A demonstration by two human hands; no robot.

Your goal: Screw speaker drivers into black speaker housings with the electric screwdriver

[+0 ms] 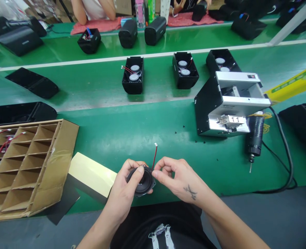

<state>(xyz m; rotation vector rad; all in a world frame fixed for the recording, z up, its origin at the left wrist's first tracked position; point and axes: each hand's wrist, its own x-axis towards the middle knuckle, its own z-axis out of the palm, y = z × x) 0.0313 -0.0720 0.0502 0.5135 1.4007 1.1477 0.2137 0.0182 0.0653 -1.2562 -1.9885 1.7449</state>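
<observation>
My left hand (128, 186) is closed around a small round black loudspeaker driver (145, 183), its cone facing up and my thumb lying across it. A thin red-and-black wire (155, 155) rises from the driver's far right edge and ends in a white plug. At that same edge, the thumb and forefinger of my right hand (172, 176) pinch together on the wire's lower end; the exact contact is partly hidden. Just left of my left hand lies a pale yellow sheet or strip (93, 174) on a dark backing.
A divided cardboard box (68, 145) with wired parts stands at left. On the right are a silver-and-black machine (230, 107), an electric screwdriver (255, 135) and several tiny screws (196, 141). Open speaker housings (133, 86) sit behind. Other people sit across the bench.
</observation>
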